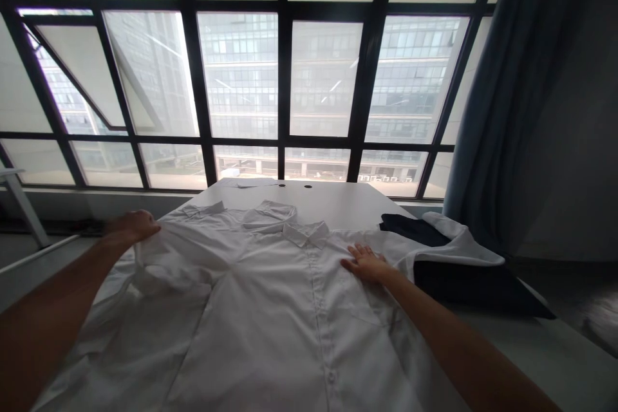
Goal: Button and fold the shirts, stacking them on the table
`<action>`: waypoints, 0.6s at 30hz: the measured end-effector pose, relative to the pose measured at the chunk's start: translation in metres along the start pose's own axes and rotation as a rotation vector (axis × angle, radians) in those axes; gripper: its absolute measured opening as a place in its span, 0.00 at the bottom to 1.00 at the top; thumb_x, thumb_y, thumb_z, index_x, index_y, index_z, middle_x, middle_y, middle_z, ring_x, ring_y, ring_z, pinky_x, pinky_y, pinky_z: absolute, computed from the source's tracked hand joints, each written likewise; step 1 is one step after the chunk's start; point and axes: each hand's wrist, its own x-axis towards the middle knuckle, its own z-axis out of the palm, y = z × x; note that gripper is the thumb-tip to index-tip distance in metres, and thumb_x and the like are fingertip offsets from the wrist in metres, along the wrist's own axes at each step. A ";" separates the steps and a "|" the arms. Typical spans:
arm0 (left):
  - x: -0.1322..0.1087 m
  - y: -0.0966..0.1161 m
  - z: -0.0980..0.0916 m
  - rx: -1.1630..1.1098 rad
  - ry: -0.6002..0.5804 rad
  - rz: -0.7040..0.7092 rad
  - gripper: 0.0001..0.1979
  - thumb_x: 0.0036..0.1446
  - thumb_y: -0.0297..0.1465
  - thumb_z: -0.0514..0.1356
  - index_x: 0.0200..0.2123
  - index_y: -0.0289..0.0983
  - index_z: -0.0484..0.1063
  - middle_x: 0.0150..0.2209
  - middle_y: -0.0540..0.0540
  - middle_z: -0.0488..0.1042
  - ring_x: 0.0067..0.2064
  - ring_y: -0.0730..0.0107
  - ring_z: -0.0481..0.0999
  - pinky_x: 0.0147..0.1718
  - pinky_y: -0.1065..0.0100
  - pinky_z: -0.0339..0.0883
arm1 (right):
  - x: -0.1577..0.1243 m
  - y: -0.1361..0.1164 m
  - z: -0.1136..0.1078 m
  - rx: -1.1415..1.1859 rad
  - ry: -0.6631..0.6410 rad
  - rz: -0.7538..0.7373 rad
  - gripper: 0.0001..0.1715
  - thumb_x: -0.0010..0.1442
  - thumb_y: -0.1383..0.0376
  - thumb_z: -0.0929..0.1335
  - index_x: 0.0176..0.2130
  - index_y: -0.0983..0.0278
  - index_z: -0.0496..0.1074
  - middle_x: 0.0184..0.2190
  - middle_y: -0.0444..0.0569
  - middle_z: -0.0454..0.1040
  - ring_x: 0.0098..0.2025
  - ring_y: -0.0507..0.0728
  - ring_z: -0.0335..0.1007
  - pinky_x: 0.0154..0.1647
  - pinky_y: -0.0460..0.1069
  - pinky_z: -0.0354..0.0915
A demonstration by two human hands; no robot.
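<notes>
A white button-up shirt [275,309] lies spread front side up, its collar [309,233] toward the window. At its left side, my left hand [138,226] is closed on the fabric near the sleeve and lifts it slightly; that hand is partly blurred. My right hand [367,262] rests flat on the right chest of the shirt, fingers spread. Behind the shirt's left shoulder, more white cloth with a collar [207,208] shows, partly covered. The right sleeve [463,248] stretches over dark folded cloth.
Beneath everything is a white table [342,199] with two dark round holes near its far edge. Dark navy cloth [473,286] lies at the right. A black-framed window [284,77] stands behind, with a blue-grey curtain [497,129] on the right. A white frame [24,209] is at the left.
</notes>
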 end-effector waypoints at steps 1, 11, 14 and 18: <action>-0.002 0.002 -0.014 0.024 0.004 -0.069 0.19 0.57 0.38 0.59 0.45 0.31 0.77 0.47 0.37 0.77 0.48 0.52 0.72 0.48 0.59 0.64 | 0.001 0.000 0.000 -0.001 0.011 0.007 0.45 0.76 0.38 0.54 0.77 0.60 0.43 0.74 0.50 0.33 0.74 0.67 0.26 0.70 0.71 0.39; -0.017 0.055 -0.085 0.202 0.349 0.021 0.21 0.65 0.33 0.51 0.51 0.22 0.71 0.44 0.33 0.76 0.46 0.55 0.74 0.47 0.59 0.64 | 0.000 -0.006 0.007 -0.007 0.083 0.028 0.42 0.77 0.40 0.53 0.77 0.60 0.46 0.74 0.51 0.36 0.74 0.67 0.28 0.70 0.71 0.37; -0.019 0.090 -0.081 0.242 0.259 0.086 0.17 0.61 0.30 0.55 0.46 0.22 0.74 0.44 0.31 0.77 0.46 0.50 0.76 0.45 0.57 0.67 | 0.001 -0.005 0.009 -0.006 0.092 0.028 0.42 0.77 0.41 0.53 0.77 0.60 0.46 0.74 0.51 0.35 0.74 0.67 0.27 0.70 0.72 0.37; -0.056 0.164 -0.033 0.182 0.184 0.454 0.19 0.66 0.34 0.53 0.47 0.28 0.77 0.44 0.31 0.79 0.46 0.51 0.78 0.47 0.57 0.68 | 0.003 -0.004 0.012 -0.020 0.102 0.042 0.41 0.78 0.41 0.53 0.77 0.59 0.45 0.74 0.50 0.34 0.74 0.66 0.27 0.70 0.71 0.36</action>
